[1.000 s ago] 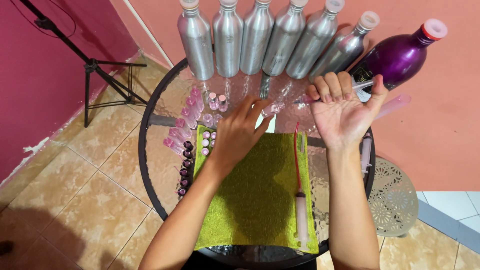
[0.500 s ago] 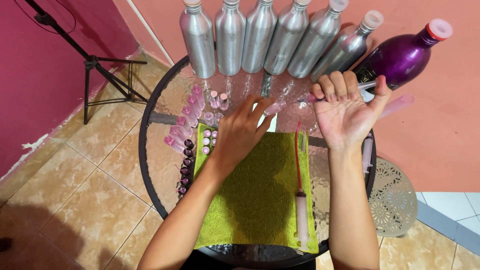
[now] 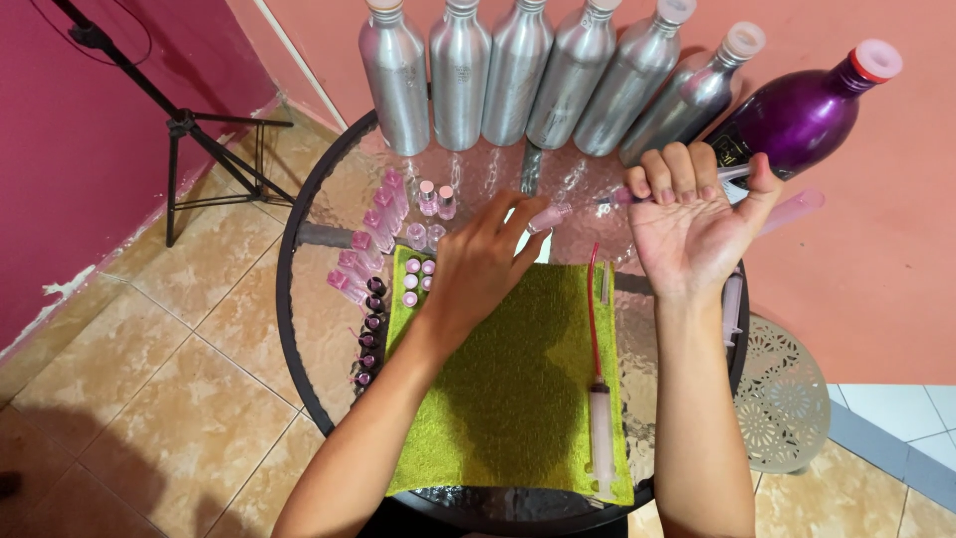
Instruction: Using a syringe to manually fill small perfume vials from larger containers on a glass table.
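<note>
A: Where are the hands, and what do they grip?

B: The left hand (image 3: 478,269), at frame centre, pinches a small pink vial (image 3: 546,217) between its fingertips. The right hand (image 3: 687,224), upper right, is palm-up with fingers curled and holds nothing I can see.

A: How does the vial lie?

B: Long axis runs lower left to upper right; which end is the cap I cannot tell.

A: Progress?

B: Judging by the layout, rows of small bottles (image 3: 370,239) already line the left of the glass table (image 3: 299,299); the syringe (image 3: 600,428) lies unused on the green towel (image 3: 518,389), and the silver bottles (image 3: 518,70) stand capped.
</note>
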